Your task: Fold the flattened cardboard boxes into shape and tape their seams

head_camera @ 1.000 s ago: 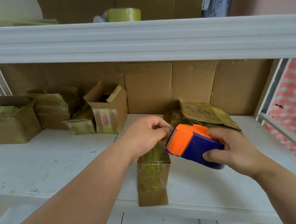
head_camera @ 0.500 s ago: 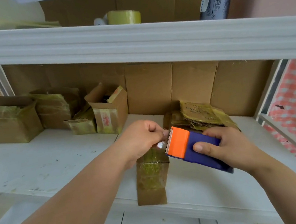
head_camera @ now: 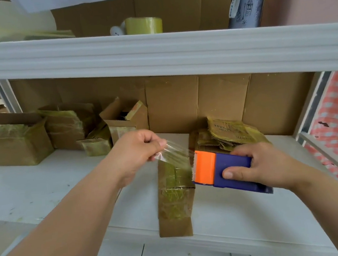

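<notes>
At the centre of the frame the left hand (head_camera: pixel 137 152) pinched the free end of a clear strip of adhesive tape (head_camera: pixel 174 155) between thumb and curled fingers, holding it out from the toothed edge of an orange-and-blue plastic tape dispenser (head_camera: pixel 222 169). The right hand (head_camera: pixel 259 166) gripped the blue body of that dispenser, fingers and thumb wrapped around it, just right of centre. Directly beneath the stretched strip, a narrow flattened brown cardboard box (head_camera: pixel 174 198), already streaked with old yellowish tape, lay on the white shelf (head_camera: pixel 45 186), its near end reaching the shelf's front edge in the lower middle. More flattened cardboard pieces (head_camera: pixel 231 136) sat piled behind the dispenser, right of centre.

The strip hung unsupported in the air, so it could probably twist and stick to itself or to the fingers if the tension slackened. Laid crooked, it could likely wrinkle and miss the seam. The box, apparently held by nothing, might slide when the tape was pressed down.
</notes>
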